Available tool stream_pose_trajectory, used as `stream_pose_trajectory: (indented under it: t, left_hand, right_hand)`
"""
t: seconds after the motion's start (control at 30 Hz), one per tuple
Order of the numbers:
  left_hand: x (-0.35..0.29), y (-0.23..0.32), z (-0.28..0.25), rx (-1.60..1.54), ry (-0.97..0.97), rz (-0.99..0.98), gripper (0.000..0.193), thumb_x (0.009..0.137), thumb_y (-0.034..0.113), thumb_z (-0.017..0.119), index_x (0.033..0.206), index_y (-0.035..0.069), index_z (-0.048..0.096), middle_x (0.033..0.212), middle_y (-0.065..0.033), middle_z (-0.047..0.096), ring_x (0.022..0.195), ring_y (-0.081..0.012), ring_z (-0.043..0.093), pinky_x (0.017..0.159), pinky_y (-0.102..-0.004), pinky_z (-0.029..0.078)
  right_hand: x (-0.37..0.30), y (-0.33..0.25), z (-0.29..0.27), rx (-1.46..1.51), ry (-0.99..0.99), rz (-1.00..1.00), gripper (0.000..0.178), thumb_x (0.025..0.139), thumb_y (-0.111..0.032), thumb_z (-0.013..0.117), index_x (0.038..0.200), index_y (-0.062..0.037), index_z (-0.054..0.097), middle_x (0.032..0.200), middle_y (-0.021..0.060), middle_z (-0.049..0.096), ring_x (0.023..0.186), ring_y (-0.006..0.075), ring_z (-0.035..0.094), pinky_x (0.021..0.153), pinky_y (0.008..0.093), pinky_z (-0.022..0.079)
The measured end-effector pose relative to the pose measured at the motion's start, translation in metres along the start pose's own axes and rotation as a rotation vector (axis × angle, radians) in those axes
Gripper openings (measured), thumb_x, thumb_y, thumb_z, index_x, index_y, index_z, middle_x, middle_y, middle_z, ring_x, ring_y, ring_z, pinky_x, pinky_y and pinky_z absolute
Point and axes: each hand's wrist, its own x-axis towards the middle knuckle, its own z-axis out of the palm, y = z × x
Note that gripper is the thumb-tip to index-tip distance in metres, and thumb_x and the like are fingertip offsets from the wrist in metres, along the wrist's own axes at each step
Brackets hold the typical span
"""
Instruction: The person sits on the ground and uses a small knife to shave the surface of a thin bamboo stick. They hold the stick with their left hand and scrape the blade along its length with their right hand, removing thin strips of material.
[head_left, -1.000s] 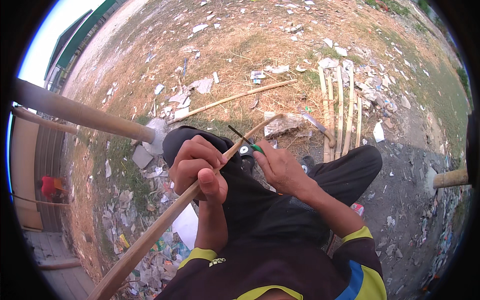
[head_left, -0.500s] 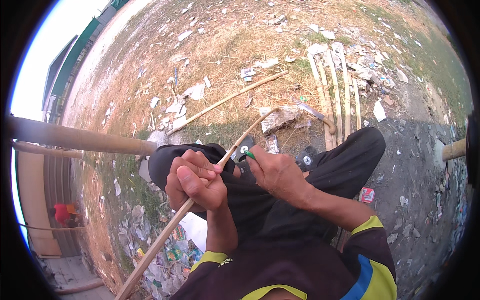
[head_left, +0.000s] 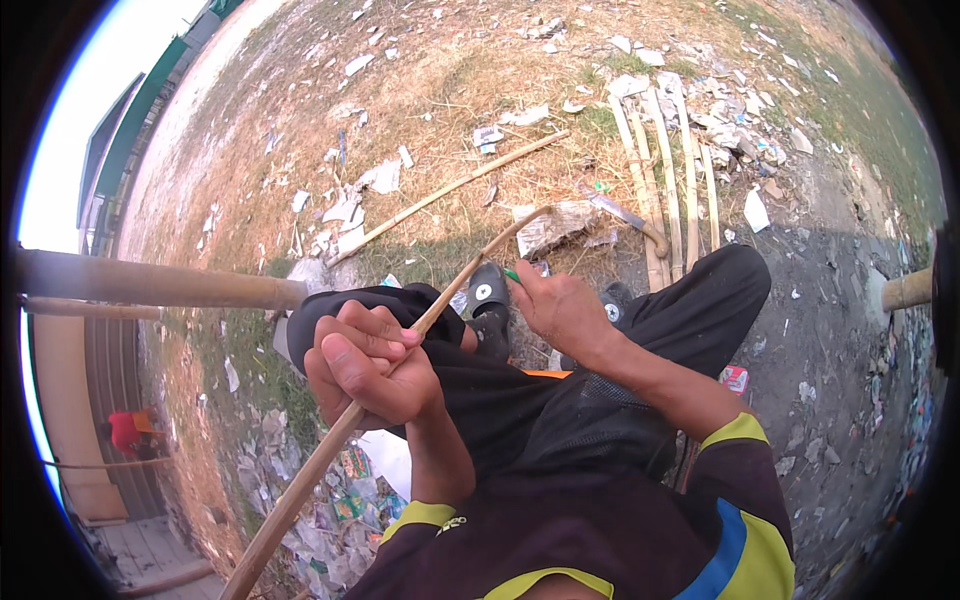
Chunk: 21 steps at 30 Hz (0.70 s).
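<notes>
A long, pale wooden stick (head_left: 290,505) slants up from the lower left, with a narrower, slightly bent far end. My left hand (head_left: 375,365) is closed around its middle, thumb on top. Close to the stick's upper part, my right hand (head_left: 565,315) pinches a small green object (head_left: 512,274), mostly hidden by the fingers, so its kind does not show. Beyond the hands, a large knife (head_left: 622,212) with a curved wooden handle lies beside a rough block (head_left: 560,228).
Several split bamboo strips (head_left: 668,170) lie on the ground at the far right. A single pole (head_left: 450,190) rests on dry grass ahead. Thick horizontal poles (head_left: 160,280) are at my left. Litter (head_left: 350,505) is scattered around my crossed legs.
My left hand has shifted a little left and down with the stick. My right hand, still pinching the green object, has moved slightly up and right, away from my left hand.
</notes>
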Motion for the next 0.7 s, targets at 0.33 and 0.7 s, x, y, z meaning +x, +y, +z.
stream_pose_trajectory:
  t: [0.33,0.7]
  left_hand:
    - [-0.005,0.001,-0.005,-0.071,-0.061,0.013,0.033,0.089,0.004,0.041,0.059,0.006,0.028,0.05,-0.0057,0.031,0.039,-0.0087,0.027,0.032,-0.0187,0.026]
    - [0.0,-0.001,-0.008,-0.067,-0.036,0.014,0.034,0.089,0.006,0.041,0.059,0.007,0.026,0.05,-0.0053,0.03,0.039,-0.0089,0.027,0.03,-0.0187,0.024]
  right_hand:
    - [0.013,0.028,0.013,-0.127,-0.041,0.098,0.021,0.096,-0.027,0.051,0.095,-0.0066,0.048,0.056,0.0188,0.058,0.056,0.0399,0.062,0.048,0.0493,0.049]
    - [0.017,0.033,0.03,-0.083,-0.032,0.16,0.021,0.095,-0.027,0.051,0.099,-0.0061,0.05,0.057,0.022,0.057,0.057,0.0433,0.06,0.051,0.0523,0.048]
